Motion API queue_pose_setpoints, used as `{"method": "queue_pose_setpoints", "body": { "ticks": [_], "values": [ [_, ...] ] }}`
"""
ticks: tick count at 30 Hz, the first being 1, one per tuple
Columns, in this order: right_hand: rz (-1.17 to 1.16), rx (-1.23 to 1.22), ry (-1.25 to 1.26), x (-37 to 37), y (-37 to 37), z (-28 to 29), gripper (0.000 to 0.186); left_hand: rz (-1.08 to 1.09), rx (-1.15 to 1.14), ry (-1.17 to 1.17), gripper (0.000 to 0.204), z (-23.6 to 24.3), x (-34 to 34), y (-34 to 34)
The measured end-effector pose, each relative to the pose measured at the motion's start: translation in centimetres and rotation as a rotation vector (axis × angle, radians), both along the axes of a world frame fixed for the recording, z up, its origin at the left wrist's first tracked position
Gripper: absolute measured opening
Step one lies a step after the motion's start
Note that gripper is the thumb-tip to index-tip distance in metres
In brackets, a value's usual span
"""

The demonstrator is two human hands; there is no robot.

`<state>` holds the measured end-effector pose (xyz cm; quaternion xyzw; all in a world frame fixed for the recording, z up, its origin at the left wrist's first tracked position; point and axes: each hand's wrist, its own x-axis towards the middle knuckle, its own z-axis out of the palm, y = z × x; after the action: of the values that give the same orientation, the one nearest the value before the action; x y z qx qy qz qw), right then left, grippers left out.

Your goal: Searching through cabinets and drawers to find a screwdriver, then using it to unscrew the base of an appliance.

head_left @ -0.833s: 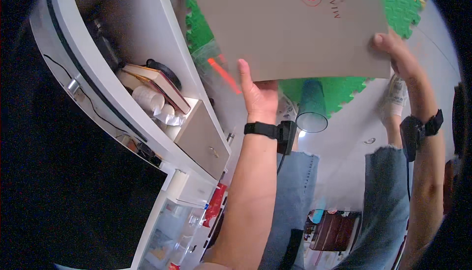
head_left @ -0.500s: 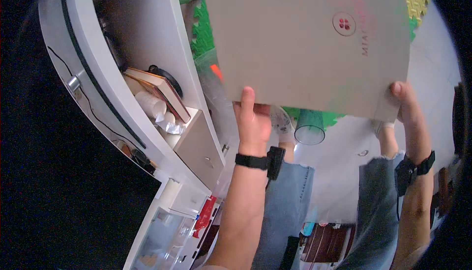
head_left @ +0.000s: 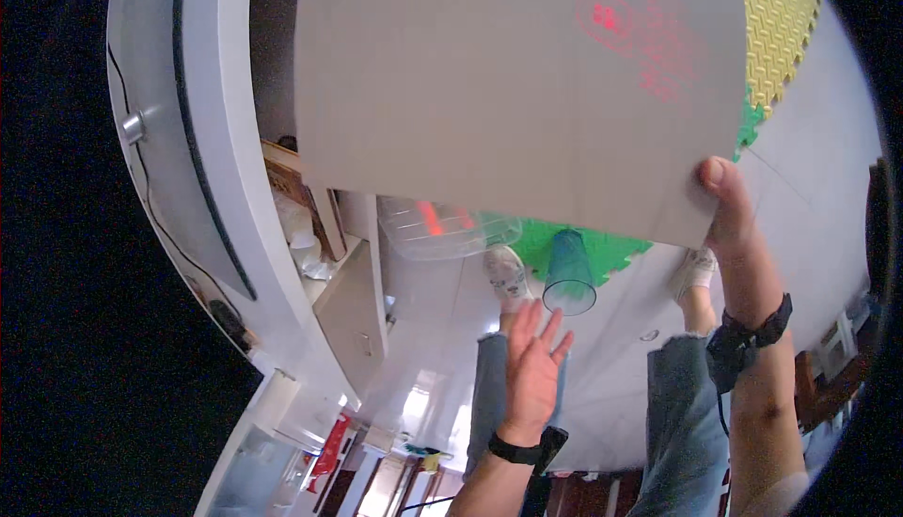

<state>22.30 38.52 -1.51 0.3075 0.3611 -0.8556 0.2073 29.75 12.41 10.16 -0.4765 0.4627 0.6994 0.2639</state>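
A large flat grey-beige box (head_left: 470, 103) with a red printed mark fills the upper middle of the view. My right hand (head_left: 734, 206) grips its lower right corner, the thumb lying over the face and the other fingers hidden behind. Below the box, my left hand (head_left: 534, 366) is off it, palm up with fingers spread and nothing in them. Just beyond its fingertips is a bluish clear cylindrical container (head_left: 570, 277), by the green foam mat (head_left: 616, 254). The left end of the box reaches over part of the white shelf unit.
A clear plastic bin (head_left: 437, 239) with something orange inside sits on the floor beside the white shelf unit (head_left: 221, 94). A book and white cups occupy its compartment. Yellow foam matting (head_left: 776, 28) lies at the far right. My shoes (head_left: 508, 272) flank the container.
My left hand has let go of the box and dropped below it, fingers spreading. The box has shifted left with my right hand still on its corner.
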Motion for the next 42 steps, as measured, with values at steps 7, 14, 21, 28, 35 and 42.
{"method": "queue_pose_setpoints", "body": {
  "ticks": [7, 14, 21, 28, 35, 42],
  "values": [
    [0.038, 0.111, 0.077, -5.2, -5.8, 1.9, 0.057, -0.027, 0.105, -0.195, 0.048, -1.6, 3.3, 0.5],
    [-0.018, 0.233, 0.083, -8.1, -11.0, 2.6, 0.053, -0.056, 0.254, -0.135, 0.047, -0.2, 2.2, 1.0],
    [0.013, 0.233, 0.136, -13.0, -15.5, 2.0, 0.06, -0.009, 0.277, -0.163, 0.045, -0.1, 2.3, -0.1],
    [0.178, 0.222, 0.268, -18.3, -21.2, 3.6, 0.067, 0.058, 0.257, -0.132, 0.043, 0.0, 1.2, -2.3],
    [0.28, 0.173, 0.25, -23.5, -26.4, 0.8, 0.084, 0.142, 0.257, -0.133, 0.04, 0.7, -0.1, -4.2],
    [0.26, 0.233, 0.24, -25.6, -28.8, -0.6, 0.082, 0.163, 0.281, -0.101, 0.038, 0.7, -0.2, -5.1]
  ]
}}
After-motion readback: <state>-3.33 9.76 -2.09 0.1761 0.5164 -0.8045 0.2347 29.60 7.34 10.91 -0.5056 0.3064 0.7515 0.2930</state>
